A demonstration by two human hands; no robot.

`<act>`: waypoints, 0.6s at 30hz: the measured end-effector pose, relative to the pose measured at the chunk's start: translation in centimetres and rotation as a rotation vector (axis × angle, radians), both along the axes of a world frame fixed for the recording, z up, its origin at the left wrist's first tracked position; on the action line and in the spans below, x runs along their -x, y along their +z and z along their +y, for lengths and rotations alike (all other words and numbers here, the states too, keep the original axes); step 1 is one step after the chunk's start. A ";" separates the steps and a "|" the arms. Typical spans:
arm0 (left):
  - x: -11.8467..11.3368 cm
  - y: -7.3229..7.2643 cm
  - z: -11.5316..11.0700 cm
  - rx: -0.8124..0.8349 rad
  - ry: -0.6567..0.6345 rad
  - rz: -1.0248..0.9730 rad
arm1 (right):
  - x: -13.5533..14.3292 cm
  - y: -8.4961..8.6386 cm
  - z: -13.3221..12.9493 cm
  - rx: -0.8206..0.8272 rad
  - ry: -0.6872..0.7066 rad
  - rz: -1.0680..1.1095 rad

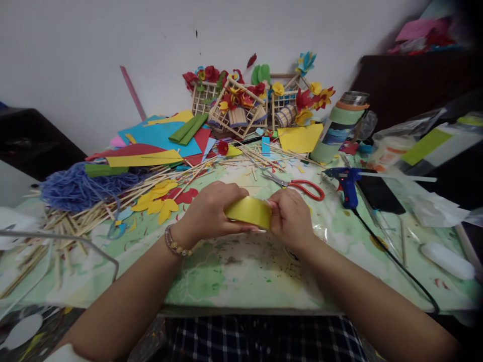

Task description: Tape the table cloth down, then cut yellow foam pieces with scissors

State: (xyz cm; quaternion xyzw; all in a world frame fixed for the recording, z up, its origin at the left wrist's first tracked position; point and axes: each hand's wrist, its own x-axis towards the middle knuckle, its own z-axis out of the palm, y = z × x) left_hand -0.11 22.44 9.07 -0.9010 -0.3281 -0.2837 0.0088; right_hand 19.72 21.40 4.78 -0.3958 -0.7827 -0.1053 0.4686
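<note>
A roll of yellow tape (249,212) is held between both hands above the front middle of the table. My left hand (211,208) wraps round the roll's left side, thumb on top and fingers beneath. At the roll's right edge, my right hand (292,216) is closed in a pinch against the tape; whether a loose tape end is in it cannot be seen. Red-handled scissors (302,187) lie just beyond the right hand. Yellow paper petals (164,201) are spread left of the left hand.
Stick frames with paper flowers (239,108) stand against the wall. Blue yarn (86,186) and wooden sticks (71,231) lie left. At right are a green bottle (335,130), a blue glue gun (347,186) with a trailing black cord (388,259), and a phone (381,193).
</note>
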 end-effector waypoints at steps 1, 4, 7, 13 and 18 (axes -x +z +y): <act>0.0 0.0 0.0 0.001 0.001 -0.006 | 0.0 0.0 0.0 0.014 -0.003 0.025; -0.1 -0.1 -0.1 0.011 0.014 -0.034 | 0.1 -0.1 0.0 0.033 0.002 0.097; -0.2 -0.2 -0.1 0.023 0.035 -0.043 | 0.3 0.0 0.0 0.043 0.019 0.163; -0.2 -0.3 -0.2 -0.012 0.032 -0.066 | -0.2 0.1 0.5 0.129 0.160 0.257; -0.3 -0.1 -0.4 -0.027 0.023 -0.028 | -2.0 0.9 1.1 0.270 0.380 0.436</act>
